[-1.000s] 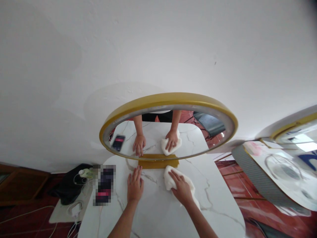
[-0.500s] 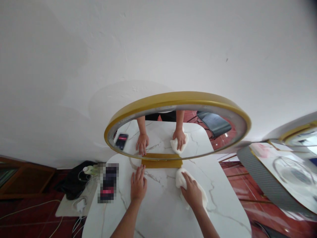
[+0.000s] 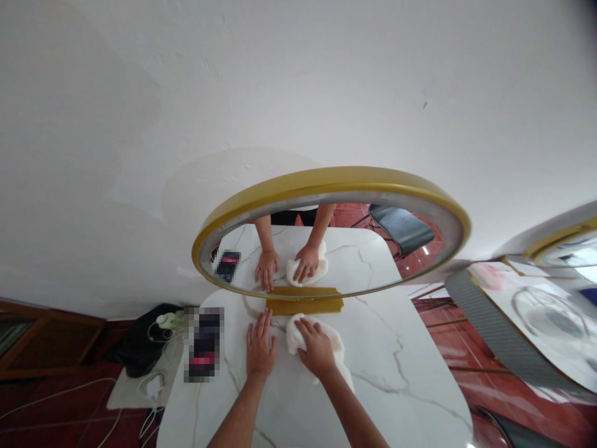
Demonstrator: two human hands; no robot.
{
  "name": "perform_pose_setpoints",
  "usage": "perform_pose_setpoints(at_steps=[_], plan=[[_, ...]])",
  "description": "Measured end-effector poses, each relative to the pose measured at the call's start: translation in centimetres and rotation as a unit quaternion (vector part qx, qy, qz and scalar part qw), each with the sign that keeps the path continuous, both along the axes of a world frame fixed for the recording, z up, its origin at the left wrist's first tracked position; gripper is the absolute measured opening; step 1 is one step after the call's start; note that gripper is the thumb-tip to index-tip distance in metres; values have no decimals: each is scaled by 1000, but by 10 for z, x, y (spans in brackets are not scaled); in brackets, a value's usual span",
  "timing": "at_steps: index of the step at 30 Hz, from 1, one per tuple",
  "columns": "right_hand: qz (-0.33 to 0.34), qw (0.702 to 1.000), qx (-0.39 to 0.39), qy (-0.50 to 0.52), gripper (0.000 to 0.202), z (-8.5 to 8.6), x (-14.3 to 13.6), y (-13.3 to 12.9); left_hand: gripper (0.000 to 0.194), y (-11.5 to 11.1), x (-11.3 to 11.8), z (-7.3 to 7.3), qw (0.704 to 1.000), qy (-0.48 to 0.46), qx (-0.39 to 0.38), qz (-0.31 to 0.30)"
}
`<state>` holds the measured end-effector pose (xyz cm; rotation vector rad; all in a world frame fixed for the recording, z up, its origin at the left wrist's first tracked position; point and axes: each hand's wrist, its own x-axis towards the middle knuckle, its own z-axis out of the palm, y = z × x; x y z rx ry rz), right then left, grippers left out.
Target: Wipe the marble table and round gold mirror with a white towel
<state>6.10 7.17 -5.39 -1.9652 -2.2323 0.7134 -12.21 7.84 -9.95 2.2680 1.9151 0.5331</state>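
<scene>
My right hand point(image 3: 318, 350) presses a bunched white cloth point(image 3: 339, 341) onto the white marbled tabletop point(image 3: 392, 410), fingers curled over its near-left part. To its left, my left hand point(image 3: 261, 350) lies flat on the table, fingers stretched forward and their tips by the left end of a gold mirror base point(image 3: 303, 306). Above that base leans a round mirror with a gold frame point(image 3: 336, 177). Both hands and the cloth show again as reflections in its glass.
A blurred-out dark object point(image 3: 204, 343) lies at the table's left. Beyond that edge are a black bag point(image 3: 140, 339) and white cables with a plug point(image 3: 153, 387). A second table point(image 3: 550, 323) with a gold-framed mirror stands at right. A plain white wall point(image 3: 298, 81) rises behind.
My right hand has slid the cloth leftward across the tabletop, from the right end of the mirror base to in front of its middle. My left hand has stayed in place.
</scene>
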Motion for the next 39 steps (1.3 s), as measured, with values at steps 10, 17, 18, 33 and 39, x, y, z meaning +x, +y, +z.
perform_pose_setpoints(at_steps=[10,17,18,33,39], plan=[[56,998,-15,30,80,8,12,7,67,2,0,-3,1000,-13,0,5],[-94,995,8,-26,77,2,101,-25,67,1,3,2,1000,-19,-1,16],[-106,994,11,-34,75,1,109,-27,67,1,3,2,1000,-20,1,15],[54,998,-27,34,79,12,-13,11,64,1,0,-4,1000,6,-4,0],[84,994,-35,54,77,14,-19,18,61,1,-2,-7,1000,8,10,0]])
